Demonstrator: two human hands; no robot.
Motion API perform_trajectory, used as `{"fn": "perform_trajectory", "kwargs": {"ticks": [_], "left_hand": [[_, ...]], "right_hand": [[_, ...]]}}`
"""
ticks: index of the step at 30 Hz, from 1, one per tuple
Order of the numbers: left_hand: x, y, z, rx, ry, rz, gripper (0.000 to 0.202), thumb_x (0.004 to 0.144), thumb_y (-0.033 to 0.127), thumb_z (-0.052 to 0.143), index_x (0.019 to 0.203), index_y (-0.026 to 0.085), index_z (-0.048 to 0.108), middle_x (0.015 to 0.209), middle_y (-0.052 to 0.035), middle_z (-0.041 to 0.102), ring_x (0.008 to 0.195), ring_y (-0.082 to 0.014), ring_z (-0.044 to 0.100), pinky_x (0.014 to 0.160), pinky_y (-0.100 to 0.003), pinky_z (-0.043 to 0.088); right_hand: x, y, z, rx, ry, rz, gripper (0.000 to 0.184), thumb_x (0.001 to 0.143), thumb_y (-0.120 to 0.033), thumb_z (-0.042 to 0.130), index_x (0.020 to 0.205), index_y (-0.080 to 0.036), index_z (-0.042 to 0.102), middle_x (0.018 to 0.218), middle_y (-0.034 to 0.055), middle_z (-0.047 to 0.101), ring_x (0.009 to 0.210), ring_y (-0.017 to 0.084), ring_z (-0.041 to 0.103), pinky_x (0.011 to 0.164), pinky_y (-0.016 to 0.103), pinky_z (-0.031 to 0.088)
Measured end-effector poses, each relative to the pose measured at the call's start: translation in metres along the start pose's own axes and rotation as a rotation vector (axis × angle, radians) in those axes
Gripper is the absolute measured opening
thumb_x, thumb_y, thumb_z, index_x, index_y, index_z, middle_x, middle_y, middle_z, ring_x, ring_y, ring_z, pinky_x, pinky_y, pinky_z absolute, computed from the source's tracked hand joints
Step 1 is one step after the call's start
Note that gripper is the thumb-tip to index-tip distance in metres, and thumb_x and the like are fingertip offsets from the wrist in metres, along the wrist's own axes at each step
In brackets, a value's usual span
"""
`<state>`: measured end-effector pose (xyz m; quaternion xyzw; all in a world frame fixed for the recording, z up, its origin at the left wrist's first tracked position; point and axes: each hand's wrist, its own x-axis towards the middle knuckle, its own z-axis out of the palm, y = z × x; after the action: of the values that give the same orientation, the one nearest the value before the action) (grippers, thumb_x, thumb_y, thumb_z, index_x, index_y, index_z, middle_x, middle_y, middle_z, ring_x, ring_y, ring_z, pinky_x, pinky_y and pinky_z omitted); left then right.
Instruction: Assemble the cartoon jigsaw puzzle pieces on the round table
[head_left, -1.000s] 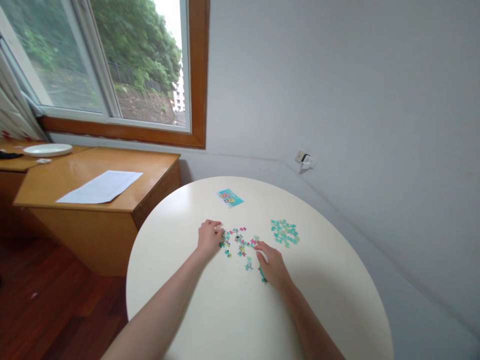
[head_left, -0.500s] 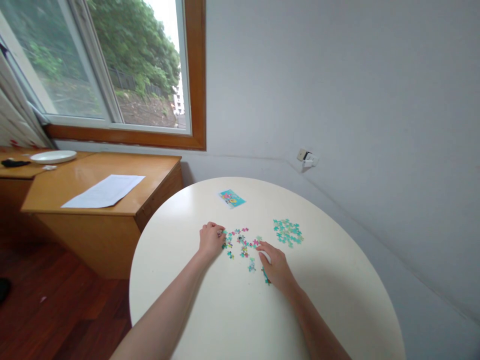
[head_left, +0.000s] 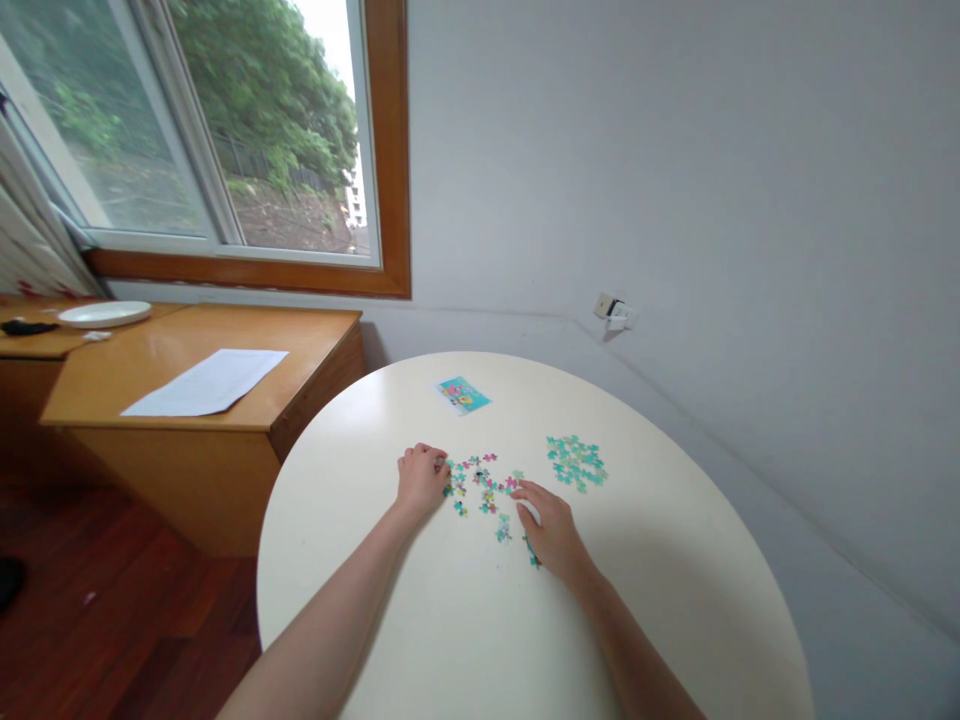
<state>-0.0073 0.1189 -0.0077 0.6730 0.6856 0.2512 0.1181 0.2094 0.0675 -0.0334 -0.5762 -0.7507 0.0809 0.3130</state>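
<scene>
Loose jigsaw pieces [head_left: 480, 485], teal, pink and yellow, lie scattered on a round cream table [head_left: 465, 640]. My left hand [head_left: 420, 478] rests at the left edge of the scatter, fingers curled and pinched on a small piece. My right hand [head_left: 550, 530] lies on the table at the right of the scatter, fingers bent, with a teal piece [head_left: 531, 553] showing under its edge. A separate cluster of teal pieces [head_left: 576, 463] sits further right. A small picture card [head_left: 463, 395] lies at the table's far side.
A wooden desk [head_left: 247, 400] stands left of the table, bearing a white sheet of paper [head_left: 206, 381] and a white plate [head_left: 105, 313]. Behind it is a window [head_left: 225, 130]. A wall socket [head_left: 613, 312] sits on the grey wall to the right.
The view has shifted slightly. Both hands stay at the scattered pieces with hardly any movement.
</scene>
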Motion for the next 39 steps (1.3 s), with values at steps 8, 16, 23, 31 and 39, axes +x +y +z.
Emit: {"fn": "perform_trajectory", "kwargs": {"ticks": [8, 16, 23, 31, 39], "left_hand": [[0.0018, -0.0013, -0.0012, -0.016, -0.018, -0.003, 0.022, 0.078, 0.021, 0.054, 0.093, 0.02, 0.07, 0.101, -0.0086, 0.063, 0.099, -0.0242, 0.052, 0.084, -0.034, 0.036], [0.0008, -0.0001, -0.0032, 0.01, -0.035, -0.009, 0.024, 0.079, 0.024, 0.055, 0.099, 0.02, 0.067, 0.105, -0.0082, 0.062, 0.102, -0.0237, 0.051, 0.086, -0.034, 0.035], [-0.0005, 0.0017, -0.0051, 0.012, -0.052, 0.0, 0.023, 0.078, 0.029, 0.059, 0.097, 0.021, 0.068, 0.105, -0.0077, 0.062, 0.103, -0.0248, 0.051, 0.088, -0.035, 0.034], [0.0005, 0.0012, -0.0055, -0.009, -0.076, -0.013, 0.02, 0.076, 0.026, 0.058, 0.094, 0.022, 0.068, 0.104, -0.0074, 0.063, 0.103, -0.0252, 0.05, 0.088, -0.036, 0.032], [0.0009, 0.0017, -0.0054, -0.017, -0.072, -0.021, 0.02, 0.075, 0.027, 0.058, 0.092, 0.021, 0.067, 0.106, -0.0086, 0.061, 0.104, -0.0261, 0.049, 0.087, -0.037, 0.031]], "right_hand": [[0.0004, -0.0042, -0.0028, -0.014, -0.006, 0.001, 0.027, 0.083, -0.02, 0.04, 0.095, -0.022, 0.064, 0.114, 0.0056, 0.064, 0.112, 0.018, 0.054, 0.099, 0.038, 0.038], [0.0001, -0.0046, -0.0028, -0.02, 0.004, -0.018, 0.027, 0.082, -0.018, 0.041, 0.095, -0.022, 0.064, 0.113, 0.0057, 0.063, 0.111, 0.018, 0.055, 0.098, 0.038, 0.039], [-0.0005, -0.0052, -0.0032, -0.004, 0.009, -0.023, 0.026, 0.082, -0.018, 0.041, 0.096, -0.021, 0.064, 0.113, 0.007, 0.063, 0.11, 0.02, 0.055, 0.098, 0.04, 0.039], [0.0001, -0.0045, -0.0028, -0.009, 0.0, -0.014, 0.025, 0.081, -0.017, 0.043, 0.095, -0.022, 0.064, 0.113, 0.0062, 0.063, 0.111, 0.02, 0.055, 0.098, 0.039, 0.038], [0.0, -0.0043, -0.003, -0.01, 0.001, -0.02, 0.026, 0.081, -0.018, 0.042, 0.095, -0.022, 0.064, 0.114, 0.0068, 0.063, 0.111, 0.02, 0.055, 0.098, 0.039, 0.038]]}}
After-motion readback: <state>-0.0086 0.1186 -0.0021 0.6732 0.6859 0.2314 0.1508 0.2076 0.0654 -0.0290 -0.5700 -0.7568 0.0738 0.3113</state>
